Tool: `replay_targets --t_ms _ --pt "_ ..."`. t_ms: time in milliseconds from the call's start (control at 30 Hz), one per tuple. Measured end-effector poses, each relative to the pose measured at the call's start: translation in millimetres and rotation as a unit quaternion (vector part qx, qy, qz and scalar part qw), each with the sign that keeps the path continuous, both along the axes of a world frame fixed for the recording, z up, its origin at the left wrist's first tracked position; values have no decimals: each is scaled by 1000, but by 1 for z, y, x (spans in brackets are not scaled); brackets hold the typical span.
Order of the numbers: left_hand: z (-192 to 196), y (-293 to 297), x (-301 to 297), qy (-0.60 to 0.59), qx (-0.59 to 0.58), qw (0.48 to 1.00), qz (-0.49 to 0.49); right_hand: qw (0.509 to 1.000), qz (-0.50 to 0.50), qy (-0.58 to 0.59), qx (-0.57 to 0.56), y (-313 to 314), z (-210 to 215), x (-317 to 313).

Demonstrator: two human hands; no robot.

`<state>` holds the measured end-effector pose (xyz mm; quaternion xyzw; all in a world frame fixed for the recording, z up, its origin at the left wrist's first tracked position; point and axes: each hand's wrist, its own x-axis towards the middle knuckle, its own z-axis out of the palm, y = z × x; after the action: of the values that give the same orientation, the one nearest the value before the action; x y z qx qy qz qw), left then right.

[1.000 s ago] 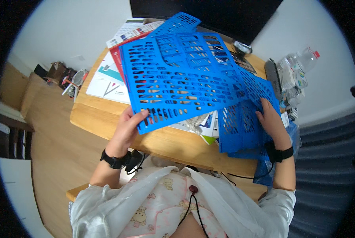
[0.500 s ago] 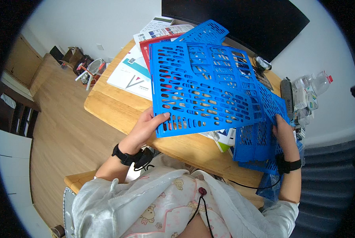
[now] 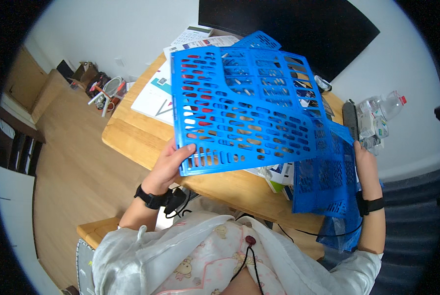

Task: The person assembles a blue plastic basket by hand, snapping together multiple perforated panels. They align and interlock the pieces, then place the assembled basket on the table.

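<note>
A blue plastic lattice panel with slotted holes (image 3: 219, 101), like a side of a file rack, is raised and tilted above the table. Its lower left corner is in my left hand (image 3: 168, 164), thumb on top and fingers curled beneath. My right hand (image 3: 366, 160) is closed at the outer edge of a blue section (image 3: 340, 132) at the right, partly behind the large panel; whether the two are joined cannot be made out. More blue lattice (image 3: 323, 184) hangs below, near the table's edge. Another blue piece (image 3: 262, 40) shows beyond the raised panel.
Booklets and papers (image 3: 153, 101) and a white calculator (image 3: 193, 34) lie on the wooden table (image 3: 126, 130). A black monitor (image 3: 289, 27) stands at the back. Plastic bottles (image 3: 389, 105) and a dark grey case (image 3: 350, 118) sit at the right. A cable (image 3: 328, 234) hangs at the front.
My left hand and the large panel have shifted slightly left and down. My right hand has moved right, drawing the right-hand blue section outward with it.
</note>
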<state>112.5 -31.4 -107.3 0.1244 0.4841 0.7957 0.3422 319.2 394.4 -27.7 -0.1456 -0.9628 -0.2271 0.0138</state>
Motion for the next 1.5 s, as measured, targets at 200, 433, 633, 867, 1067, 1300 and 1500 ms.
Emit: replay_targets --t_ms 200,433,633,867,1067,1300,1500 --pt "-2 -13 -6 -14 27 998 48 993 -114 22 34 20 28 10" --pt "2 -11 -4 4 -10 999 32 944 -44 318 80 26 87 17" --pt "12 8 0 3 0 999 -42 925 127 357 -3 -45 108 -25" --pt "14 24 3 10 -29 996 -82 666 129 337 -653 -112 76 -81" --pt "8 25 -1 17 -17 993 -118 570 174 164 -786 -112 51 -108" --pt "5 25 4 -23 -29 993 -114 554 194 -35 -809 -118 18 -138" --pt "10 23 6 -57 30 992 -112 520 189 -80 -829 -131 11 -147"
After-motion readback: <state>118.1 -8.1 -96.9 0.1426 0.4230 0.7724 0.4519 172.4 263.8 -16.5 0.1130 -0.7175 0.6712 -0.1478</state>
